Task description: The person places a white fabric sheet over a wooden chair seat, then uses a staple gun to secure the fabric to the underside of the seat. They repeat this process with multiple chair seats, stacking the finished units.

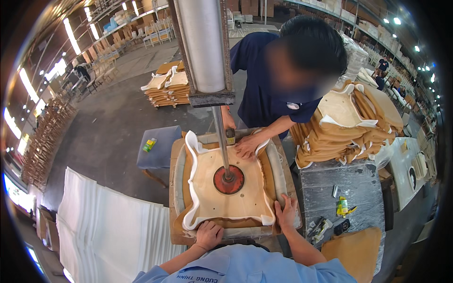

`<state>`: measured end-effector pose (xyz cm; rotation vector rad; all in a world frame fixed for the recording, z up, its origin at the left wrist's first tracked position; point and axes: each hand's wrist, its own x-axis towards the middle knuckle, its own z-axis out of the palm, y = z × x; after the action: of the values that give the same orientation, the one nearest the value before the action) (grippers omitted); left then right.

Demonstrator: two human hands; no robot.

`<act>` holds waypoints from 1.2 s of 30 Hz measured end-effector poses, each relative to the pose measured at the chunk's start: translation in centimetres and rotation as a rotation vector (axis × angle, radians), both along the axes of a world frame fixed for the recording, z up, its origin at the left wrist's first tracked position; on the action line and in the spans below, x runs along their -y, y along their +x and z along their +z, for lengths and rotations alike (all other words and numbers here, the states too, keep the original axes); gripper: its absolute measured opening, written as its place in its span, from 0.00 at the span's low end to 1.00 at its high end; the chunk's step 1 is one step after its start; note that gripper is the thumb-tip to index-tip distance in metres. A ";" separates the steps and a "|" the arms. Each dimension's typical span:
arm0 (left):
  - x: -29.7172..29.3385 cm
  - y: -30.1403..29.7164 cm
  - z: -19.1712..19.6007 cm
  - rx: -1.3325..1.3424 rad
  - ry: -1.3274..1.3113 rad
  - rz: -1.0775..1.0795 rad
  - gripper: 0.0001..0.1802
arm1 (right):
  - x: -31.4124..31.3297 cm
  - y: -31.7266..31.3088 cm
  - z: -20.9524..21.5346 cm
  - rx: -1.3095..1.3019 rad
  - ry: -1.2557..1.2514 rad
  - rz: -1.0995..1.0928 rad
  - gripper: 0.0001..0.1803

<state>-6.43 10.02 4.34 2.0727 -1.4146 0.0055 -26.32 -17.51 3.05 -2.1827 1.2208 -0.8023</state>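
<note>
Pressing: a round red press disc [229,179] on a metal rod [221,137] sits on the middle of a pale wooden seat board [226,188].
Seat board: lies flat, centre of view, inside a shallow padded frame [279,170] on the workbench; white foam edge [191,188] and tan fabric [188,165] fold up around it.
Left hand [208,234]: at the near edge of the seat, fingers curled into a loose fist, pressing down on the fabric fold; whether it pinches the fabric cannot be told.
Right hand [286,211]: at the near right corner, fingers spread flat, palm down on the fabric and frame rim, gripping nothing.
Co-worker: a person in dark blue across the bench, one hand [247,147] flat on the far edge of the seat; a hammer [230,136] lies just beside that hand.
Right table [349,179]: plastic-covered top, carries a yellow bottle [343,206], small dark tools, and a stack of tan-covered seats [349,127] at its far end.
Left: stacked white foam sheets [108,226]; a blue stool [158,148] with a small yellow-green item on it.
Floor behind: another pile of seats [167,87].
</note>
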 end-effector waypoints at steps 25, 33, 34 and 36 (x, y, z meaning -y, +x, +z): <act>0.5 0.0 -0.2 0.027 -0.011 -0.007 0.07 | -0.2 0.2 -0.5 0.035 -0.005 -0.045 0.25; 0.7 0.1 -0.2 0.033 -0.017 -0.014 0.07 | 0.0 0.2 -1.0 0.034 -0.056 -0.054 0.27; 0.6 0.1 -0.2 0.031 -0.017 -0.016 0.07 | -0.1 0.2 -1.0 0.034 -0.062 -0.057 0.27; 0.6 0.0 -0.2 0.037 -0.017 -0.015 0.07 | -0.1 0.2 -1.0 0.029 -0.052 -0.060 0.27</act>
<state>-6.43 9.45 4.16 2.0579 -1.4477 0.0492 -26.12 -17.39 2.06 -2.1770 1.2701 -0.8965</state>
